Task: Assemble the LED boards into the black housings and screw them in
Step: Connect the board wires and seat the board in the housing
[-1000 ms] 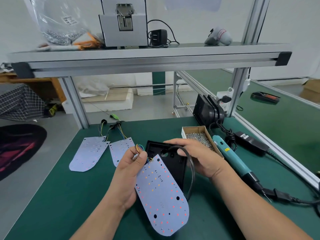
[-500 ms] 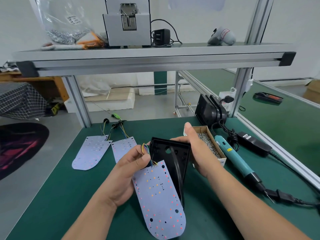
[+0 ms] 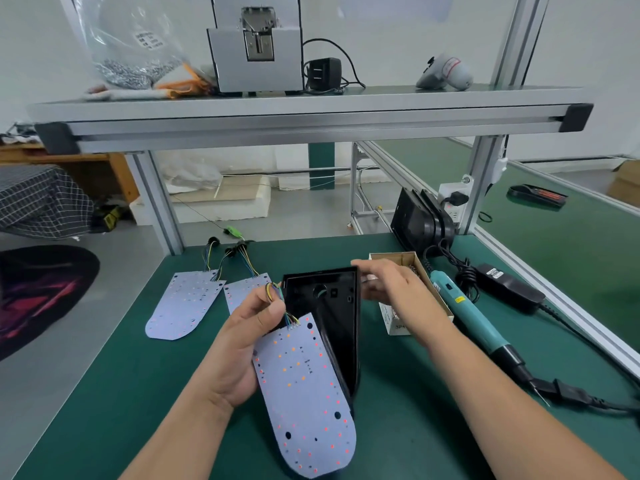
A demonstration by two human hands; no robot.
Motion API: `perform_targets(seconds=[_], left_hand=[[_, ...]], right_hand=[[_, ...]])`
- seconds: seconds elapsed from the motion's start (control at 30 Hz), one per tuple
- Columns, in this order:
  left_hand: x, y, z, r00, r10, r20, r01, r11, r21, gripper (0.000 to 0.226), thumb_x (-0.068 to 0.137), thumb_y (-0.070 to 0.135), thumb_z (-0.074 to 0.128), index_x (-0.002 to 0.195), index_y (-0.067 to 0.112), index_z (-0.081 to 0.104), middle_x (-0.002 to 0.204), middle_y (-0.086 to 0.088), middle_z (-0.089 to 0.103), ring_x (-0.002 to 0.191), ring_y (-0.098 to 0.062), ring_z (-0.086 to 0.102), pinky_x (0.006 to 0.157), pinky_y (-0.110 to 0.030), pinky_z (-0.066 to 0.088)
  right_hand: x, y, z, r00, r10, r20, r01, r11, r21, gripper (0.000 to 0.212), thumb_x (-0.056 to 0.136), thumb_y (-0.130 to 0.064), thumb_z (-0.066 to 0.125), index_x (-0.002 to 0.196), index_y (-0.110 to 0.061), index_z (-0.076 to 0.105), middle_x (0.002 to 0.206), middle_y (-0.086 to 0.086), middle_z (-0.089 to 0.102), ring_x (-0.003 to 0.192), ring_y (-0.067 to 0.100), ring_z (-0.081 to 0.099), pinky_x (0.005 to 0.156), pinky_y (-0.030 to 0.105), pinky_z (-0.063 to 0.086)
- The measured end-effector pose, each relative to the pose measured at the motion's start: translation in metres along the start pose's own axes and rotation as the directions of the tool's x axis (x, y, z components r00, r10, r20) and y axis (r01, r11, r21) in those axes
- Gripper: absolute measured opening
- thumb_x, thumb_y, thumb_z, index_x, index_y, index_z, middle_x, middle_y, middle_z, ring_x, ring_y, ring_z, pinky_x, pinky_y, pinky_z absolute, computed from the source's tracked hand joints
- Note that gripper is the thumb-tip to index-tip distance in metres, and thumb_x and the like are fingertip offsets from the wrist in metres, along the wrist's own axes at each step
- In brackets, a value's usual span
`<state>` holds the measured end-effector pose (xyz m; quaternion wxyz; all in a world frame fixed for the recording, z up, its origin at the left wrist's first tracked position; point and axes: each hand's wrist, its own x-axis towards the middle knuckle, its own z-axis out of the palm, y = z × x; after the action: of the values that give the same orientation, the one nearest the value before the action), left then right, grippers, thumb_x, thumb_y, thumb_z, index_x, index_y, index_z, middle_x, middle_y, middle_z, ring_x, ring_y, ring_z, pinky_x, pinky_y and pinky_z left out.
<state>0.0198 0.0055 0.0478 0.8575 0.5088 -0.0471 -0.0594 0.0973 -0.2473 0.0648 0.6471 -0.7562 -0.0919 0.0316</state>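
The left hand [image 3: 242, 344] holds a pale, tongue-shaped LED board [image 3: 306, 396] above the green bench [image 3: 104, 393], long axis running away from the person, rounded end nearest them, wired flat end farthest; thumb and fingers pinch its coloured wires [image 3: 273, 296]. The board's right edge leans against a black plastic housing [image 3: 336, 317], tipped on its long side with the hollow facing left. The right hand [image 3: 391, 289] grips the housing's far right corner, fingers wrapped over the rim.

The right hand [image 3: 391, 287] tipped the black housing [image 3: 334, 306] up from lying flat, standing it against the LED board [image 3: 304, 393].
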Motion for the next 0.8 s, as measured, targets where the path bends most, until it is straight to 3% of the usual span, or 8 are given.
perform_targets(seconds=[0.07,0.13,0.2,0.3,0.43,0.6,0.7,0.8], left_hand=[[0.001,0.000,-0.002,1.000,-0.005,-0.028,0.003,0.998,-0.064,0.058,0.067,0.036,0.100,0.108,0.021,0.061,0.102,-0.002,0.052,0.089,-0.021,0.052,0.079,-0.036,0.053],[0.001,0.001,-0.004,0.999,-0.008,-0.036,0.004,0.995,-0.104,0.056,0.071,0.035,0.098,0.110,0.022,0.060,0.104,-0.002,0.056,0.091,-0.022,0.055,0.080,-0.036,0.056],[0.001,0.001,-0.005,1.000,-0.003,-0.028,0.000,0.994,-0.111,0.041,0.076,0.032,0.094,0.102,0.023,0.063,0.098,0.001,0.062,0.083,-0.018,0.062,0.074,-0.033,0.060],[-0.001,0.001,-0.001,1.000,0.013,-0.015,-0.015,0.996,-0.088,0.040,0.069,0.031,0.099,0.092,0.025,0.067,0.092,0.004,0.064,0.076,-0.014,0.065,0.070,-0.032,0.061],[0.001,0.005,-0.003,0.997,0.076,0.015,-0.075,0.995,-0.062,0.033,0.080,0.027,0.085,0.099,0.019,0.059,0.141,-0.002,0.069,0.113,-0.028,0.069,0.093,-0.041,0.062],[0.002,0.006,-0.006,0.996,0.084,0.042,-0.081,0.995,-0.065,0.012,0.094,0.023,0.069,0.096,0.020,0.057,0.150,-0.018,0.061,0.133,-0.042,0.063,0.100,-0.049,0.059],[0.002,0.007,0.001,0.995,0.087,0.050,-0.087,0.996,0.002,0.022,0.089,0.033,0.081,0.092,0.026,0.061,0.149,-0.017,0.062,0.125,-0.029,0.068,0.093,-0.042,0.060],[0.000,0.011,0.001,0.993,0.103,0.053,-0.106,0.993,0.057,0.027,0.086,0.035,0.087,0.093,0.025,0.062,0.150,-0.014,0.062,0.122,-0.027,0.070,0.091,-0.038,0.060]], right_hand=[[0.001,0.002,-0.010,0.994,-0.082,0.076,0.102,0.940,-0.326,0.032,0.100,-0.019,0.062,0.129,-0.027,0.075,0.124,-0.003,0.066,0.108,0.009,0.068,0.107,0.032,0.049],[0.003,0.007,-0.012,0.980,-0.136,0.147,0.198,0.764,-0.614,0.027,0.096,-0.020,0.072,0.121,-0.028,0.078,0.114,-0.006,0.058,0.096,0.009,0.064,0.091,0.025,0.048],[0.003,0.007,-0.007,0.975,-0.206,0.082,0.199,0.651,-0.733,0.009,0.095,-0.029,0.076,0.103,-0.026,0.080,0.105,-0.008,0.058,0.089,0.014,0.062,0.081,0.030,0.048],[0.004,0.006,-0.008,0.926,-0.364,-0.097,0.112,0.513,-0.851,0.015,0.095,-0.044,0.071,0.088,-0.031,0.072,0.098,-0.009,0.060,0.080,0.016,0.061,0.068,0.036,0.050],[0.006,0.003,-0.024,0.882,-0.409,-0.235,-0.039,0.433,-0.901,0.027,0.096,-0.049,0.063,0.079,-0.029,0.065,0.075,-0.010,0.063,0.068,0.021,0.059,0.058,0.033,0.040],[0.009,0.009,-0.029,0.915,-0.252,-0.315,-0.108,0.600,-0.793,0.023,0.094,-0.037,0.059,0.077,-0.022,0.063,0.059,-0.004,0.059,0.065,0.023,0.058,0.060,0.035,0.039],[0.009,0.011,-0.015,0.948,-0.067,-0.312,-0.077,0.902,-0.426,0.025,0.098,-0.032,0.058,0.077,-0.018,0.060,0.062,-0.006,0.068,0.056,0.014,0.063,0.059,0.035,0.049],[0.006,0.014,0.001,0.950,-0.012,-0.312,-0.040,0.986,-0.161,0.025,0.100,-0.031,0.057,0.081,-0.017,0.061,0.070,-0.010,0.068,0.052,0.011,0.058,0.055,0.028,0.048]])
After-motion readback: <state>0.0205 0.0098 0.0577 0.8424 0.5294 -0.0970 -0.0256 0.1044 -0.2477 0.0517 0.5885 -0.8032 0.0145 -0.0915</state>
